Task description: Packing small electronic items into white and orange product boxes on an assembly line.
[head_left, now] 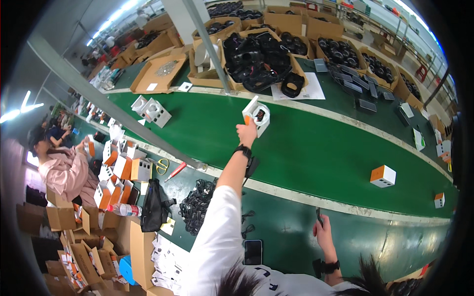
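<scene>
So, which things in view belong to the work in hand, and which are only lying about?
Likely in the work: open white box in the left hand; black cable in the right hand; cable pile; green belt.

Seemingly just lying about: phone; bottle; black bag; scissors.

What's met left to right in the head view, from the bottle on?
Plastic bottle, black bag, tangled cables, left hand holding open white box, right hand holding black item, orange-and-white box, far-right box.
</scene>
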A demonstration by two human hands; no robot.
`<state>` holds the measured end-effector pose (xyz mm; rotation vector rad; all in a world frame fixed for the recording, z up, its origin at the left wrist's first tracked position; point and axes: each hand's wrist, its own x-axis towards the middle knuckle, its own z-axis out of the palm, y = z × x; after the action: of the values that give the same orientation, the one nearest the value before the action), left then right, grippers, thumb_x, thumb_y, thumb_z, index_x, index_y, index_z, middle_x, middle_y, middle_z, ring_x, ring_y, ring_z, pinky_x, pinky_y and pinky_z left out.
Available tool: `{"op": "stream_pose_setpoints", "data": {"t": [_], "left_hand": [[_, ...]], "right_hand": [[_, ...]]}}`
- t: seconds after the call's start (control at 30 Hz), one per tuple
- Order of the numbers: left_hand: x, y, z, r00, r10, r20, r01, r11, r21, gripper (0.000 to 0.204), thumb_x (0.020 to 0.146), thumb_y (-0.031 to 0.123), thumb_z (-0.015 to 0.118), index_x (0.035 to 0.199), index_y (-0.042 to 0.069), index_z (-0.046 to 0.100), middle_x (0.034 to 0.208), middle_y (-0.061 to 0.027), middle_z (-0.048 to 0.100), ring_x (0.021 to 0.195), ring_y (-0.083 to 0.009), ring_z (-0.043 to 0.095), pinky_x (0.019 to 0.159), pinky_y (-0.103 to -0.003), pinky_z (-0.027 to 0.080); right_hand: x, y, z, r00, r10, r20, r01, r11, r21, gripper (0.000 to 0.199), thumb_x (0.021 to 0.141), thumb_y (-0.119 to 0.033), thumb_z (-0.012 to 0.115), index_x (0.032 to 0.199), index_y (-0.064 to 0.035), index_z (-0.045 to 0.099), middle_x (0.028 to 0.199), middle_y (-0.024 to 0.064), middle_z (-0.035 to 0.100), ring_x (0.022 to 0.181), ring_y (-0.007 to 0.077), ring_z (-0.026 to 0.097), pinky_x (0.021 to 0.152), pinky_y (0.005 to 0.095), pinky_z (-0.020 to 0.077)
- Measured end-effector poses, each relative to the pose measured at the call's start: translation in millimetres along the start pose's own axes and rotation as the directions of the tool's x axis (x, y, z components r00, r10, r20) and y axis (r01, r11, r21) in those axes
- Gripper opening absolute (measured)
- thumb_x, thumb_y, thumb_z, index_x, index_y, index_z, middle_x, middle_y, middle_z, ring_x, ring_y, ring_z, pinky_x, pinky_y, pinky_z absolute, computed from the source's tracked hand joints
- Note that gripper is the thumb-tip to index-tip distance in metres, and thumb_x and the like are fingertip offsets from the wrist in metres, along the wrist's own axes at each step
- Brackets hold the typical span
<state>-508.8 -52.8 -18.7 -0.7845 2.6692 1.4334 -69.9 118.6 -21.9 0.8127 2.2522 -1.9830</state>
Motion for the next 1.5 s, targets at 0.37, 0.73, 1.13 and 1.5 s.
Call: {"op": "stream_pose_setpoints", "data": {"t": [0.37,0.73,1.13,1.5], "left_hand": [[-4.0,17.5,22.3,0.984,0.118,0.137,-0.129,0.989,0.076,0.03,0.078,0.024,0.056,0.094,-0.001,0.064,0.099,-0.0215,0.063,0.093,-0.0348,0.061,0.081,-0.042,0.049],[-157.7,-65.3,-82.2,0.71,0.407,0.575,-0.372,0.91,-0.185,0.029,0.09,0.011,0.04,0.107,-0.011,0.049,0.088,-0.0205,0.062,0.068,-0.0267,0.066,0.049,-0.033,0.055],[-310.0,-204.4,-176.2,0.433,0.203,0.878,-0.291,0.954,-0.077,0.028,0.094,0.014,0.039,0.101,-0.011,0.049,0.09,-0.0168,0.062,0.073,-0.0238,0.067,0.054,-0.029,0.053],[-355.8,-197.4,-205.2,0.269,0.897,0.351,-0.928,0.338,-0.155,0.033,0.071,0.018,0.067,0.096,0.004,0.05,0.098,-0.0131,0.049,0.096,-0.0309,0.046,0.083,-0.041,0.037]], "right_hand": [[-37.9,8.5,23.2,0.981,0.106,0.16,-0.134,0.975,0.18,0.01,0.093,-0.006,0.038,0.102,-0.0017,0.039,0.067,0.009,0.055,0.057,0.0162,0.057,0.054,0.0264,0.0462],[-61.7,-27.6,53.9,0.993,-0.024,0.113,-0.03,0.892,0.451,0.023,0.095,-0.017,0.042,0.104,0.0019,0.051,0.105,0.0126,0.059,0.09,0.0177,0.059,0.08,0.031,0.048],[-132.1,-24.0,87.2,0.8,-0.593,-0.09,0.502,0.745,-0.439,0.013,0.086,-0.005,0.047,0.097,0.0029,0.046,0.099,0.02,0.051,0.093,0.0381,0.049,0.081,0.0409,0.0423],[-102.4,-11.7,81.1,0.837,-0.441,0.323,0.542,0.585,-0.604,0.013,0.081,-0.002,0.044,0.092,0.0041,0.045,0.095,0.0226,0.051,0.091,0.0396,0.051,0.079,0.0468,0.0408]]}}
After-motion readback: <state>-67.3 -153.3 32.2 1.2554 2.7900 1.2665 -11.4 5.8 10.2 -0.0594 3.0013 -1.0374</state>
